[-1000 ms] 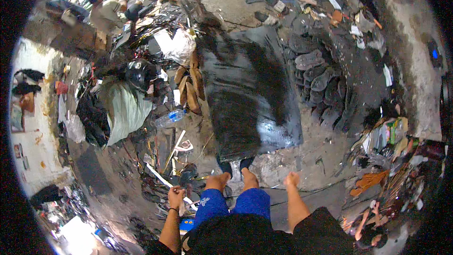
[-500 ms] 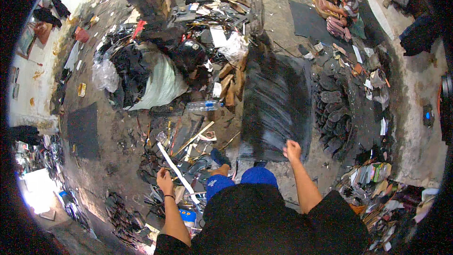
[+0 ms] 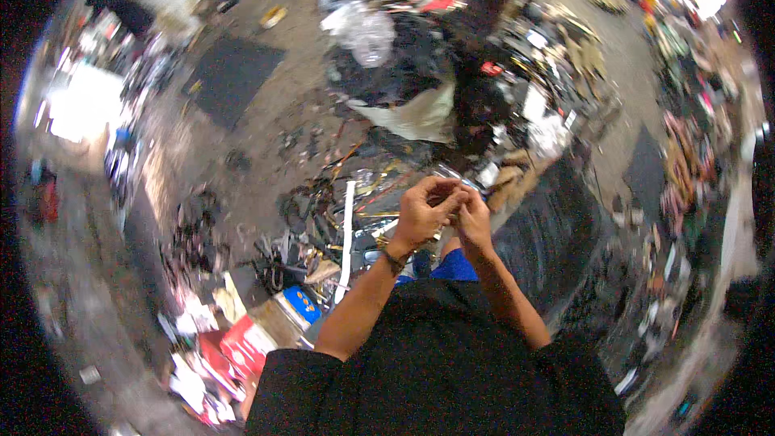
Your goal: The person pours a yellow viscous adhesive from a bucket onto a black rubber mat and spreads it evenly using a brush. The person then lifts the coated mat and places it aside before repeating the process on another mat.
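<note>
In front of my body, my left hand (image 3: pixel 423 211) and my right hand (image 3: pixel 475 222) are together, their fingers bent and touching at the tips. Both are closed in a pinch. Whatever lies between the fingertips, if anything, is too small and blurred to make out. Below and left of them, a long white strip (image 3: pixel 348 234) lies among scraps on the ground. A clear plastic bottle (image 3: pixel 462 180) shows partly just beyond my fingers. To the right of my right hand a large black sheet (image 3: pixel 545 230) is spread on the floor.
Ahead stands a pale sack (image 3: pixel 416 117) with dark material and a clear plastic bag (image 3: pixel 367 32). Scraps are heaped to its right. A dark mat (image 3: pixel 234 77) lies at the far left. At the lower left are a red box (image 3: pixel 246 345) and a blue packet (image 3: pixel 302 303).
My hands were apart, one on each side; now they meet in front of me. My view has swung left, so the black sheet sits further right. The picture is blurred by motion.
</note>
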Tool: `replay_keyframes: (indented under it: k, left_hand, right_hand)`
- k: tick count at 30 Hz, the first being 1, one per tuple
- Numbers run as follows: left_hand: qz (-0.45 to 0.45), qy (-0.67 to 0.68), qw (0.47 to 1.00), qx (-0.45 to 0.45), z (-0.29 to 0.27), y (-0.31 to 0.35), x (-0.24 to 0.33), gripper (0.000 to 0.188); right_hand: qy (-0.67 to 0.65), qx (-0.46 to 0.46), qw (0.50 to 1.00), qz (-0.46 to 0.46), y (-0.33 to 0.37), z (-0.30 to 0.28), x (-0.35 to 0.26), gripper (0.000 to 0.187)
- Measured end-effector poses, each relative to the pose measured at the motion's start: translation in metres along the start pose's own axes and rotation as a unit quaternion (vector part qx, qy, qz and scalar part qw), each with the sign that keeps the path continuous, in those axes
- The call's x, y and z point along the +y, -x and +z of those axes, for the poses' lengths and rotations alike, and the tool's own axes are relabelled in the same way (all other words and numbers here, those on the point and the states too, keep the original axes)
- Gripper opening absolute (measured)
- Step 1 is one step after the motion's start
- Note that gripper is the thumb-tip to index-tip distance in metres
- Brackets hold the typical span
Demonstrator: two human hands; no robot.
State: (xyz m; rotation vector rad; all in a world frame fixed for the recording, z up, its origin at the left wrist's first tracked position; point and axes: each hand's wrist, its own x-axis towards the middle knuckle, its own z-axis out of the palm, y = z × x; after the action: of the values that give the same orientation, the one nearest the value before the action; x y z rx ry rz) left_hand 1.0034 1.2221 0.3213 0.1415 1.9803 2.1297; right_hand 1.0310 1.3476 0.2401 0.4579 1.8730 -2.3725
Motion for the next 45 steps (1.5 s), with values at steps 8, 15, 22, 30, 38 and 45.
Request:
replay_keyframes:
  k: [8,15,22,30,38,45]
  left_hand:
    - [-0.064,0.083,0.994,-0.009,-0.081,-0.066,-0.014,0.017]
    - [0.031,-0.076,0.982,0.171,-0.178,-0.125,0.005,0.025]
    - [-0.154,-0.072,0.781,0.601,-0.305,-0.021,-0.070,0.030]
    - [-0.478,-0.029,0.618,0.624,-0.327,0.122,-0.268,0.042]
    - [-0.276,-0.313,0.705,0.573,-0.577,-0.056,-0.204,0.037]
    - [-0.191,-0.053,0.713,0.673,-0.776,-0.182,-0.120,0.022]
  right_hand:
    - [-0.105,-0.140,0.972,0.159,-0.071,0.060,-0.039,0.038]
    - [0.027,-0.309,0.938,0.156,-0.194,0.147,-0.050,0.025]
    - [0.035,-0.304,0.914,0.267,-0.312,0.256,-0.055,0.031]
    - [0.072,-0.188,0.931,0.305,-0.458,0.346,0.012,0.026]
    - [0.193,-0.139,0.928,0.289,-0.599,0.384,0.086,0.009]
    - [0.409,-0.227,0.848,0.248,-0.700,0.413,0.169,0.014]
